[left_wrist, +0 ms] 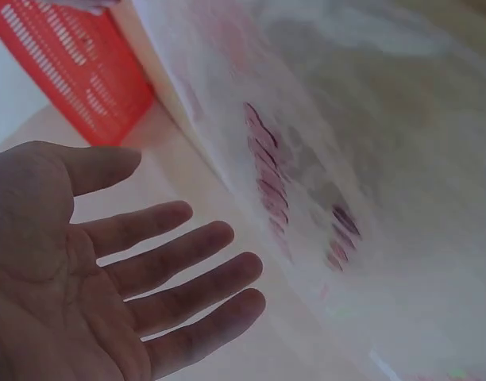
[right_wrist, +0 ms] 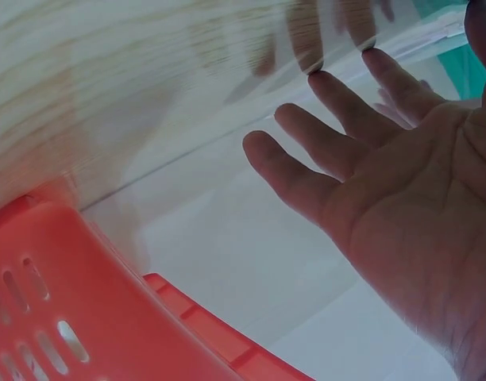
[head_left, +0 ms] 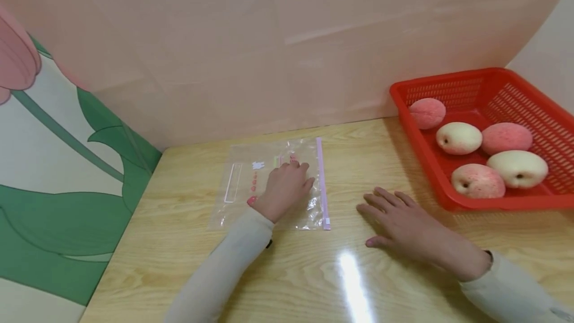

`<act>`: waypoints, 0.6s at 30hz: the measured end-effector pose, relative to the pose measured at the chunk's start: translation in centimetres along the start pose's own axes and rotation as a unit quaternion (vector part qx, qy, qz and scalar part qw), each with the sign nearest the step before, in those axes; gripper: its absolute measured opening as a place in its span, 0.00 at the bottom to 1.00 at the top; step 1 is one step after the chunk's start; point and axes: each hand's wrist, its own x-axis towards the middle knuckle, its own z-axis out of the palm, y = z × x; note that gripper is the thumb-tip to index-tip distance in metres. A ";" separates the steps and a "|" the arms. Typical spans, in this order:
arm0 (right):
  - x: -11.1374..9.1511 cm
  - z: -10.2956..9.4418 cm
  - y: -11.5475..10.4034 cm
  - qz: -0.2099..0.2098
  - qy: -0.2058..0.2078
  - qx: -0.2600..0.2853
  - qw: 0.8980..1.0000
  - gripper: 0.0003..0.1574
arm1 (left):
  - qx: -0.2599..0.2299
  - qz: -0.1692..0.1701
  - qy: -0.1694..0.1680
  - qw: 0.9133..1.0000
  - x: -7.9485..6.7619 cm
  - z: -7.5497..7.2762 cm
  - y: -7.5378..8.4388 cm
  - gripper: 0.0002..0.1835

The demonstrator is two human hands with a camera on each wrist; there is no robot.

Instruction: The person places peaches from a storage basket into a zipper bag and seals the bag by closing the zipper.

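A clear plastic zip bag [head_left: 242,198] with a lilac slider strip [head_left: 322,183] lies flat on the wooden table. My left hand [head_left: 287,188] is over the middle of the bag, palm down; the left wrist view shows its fingers [left_wrist: 179,282] spread and straight, with nothing gripped. To the right of the bag, my right hand [head_left: 410,228] hovers low over the table with extended fingers, and some fingertips [right_wrist: 316,78] meet the tabletop in the right wrist view. Red and white prints on the bag are partly covered by the left hand.
At the right stands a red plastic basket [head_left: 421,156] with slotted walls, holding several peaches [head_left: 517,169], some pale and some pink. A pinkish sheet [head_left: 215,64] covers the wall behind the table. A painted flower panel [head_left: 58,223] borders the left side.
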 end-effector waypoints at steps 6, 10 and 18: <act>0.1 0.0 0.0 0.000 -0.008 0.007 1.000 0.46 | -0.026 -0.044 -0.091 0.994 1.5 0.5 1.2 0.29; 0.2 0.0 0.0 0.007 -0.019 0.009 1.000 0.46 | -0.043 -0.066 -0.111 0.991 2.0 1.2 2.0 0.36; 0.2 0.0 0.0 0.012 -0.022 0.010 1.000 0.47 | -0.018 -0.087 -0.114 0.990 2.5 1.6 2.9 0.41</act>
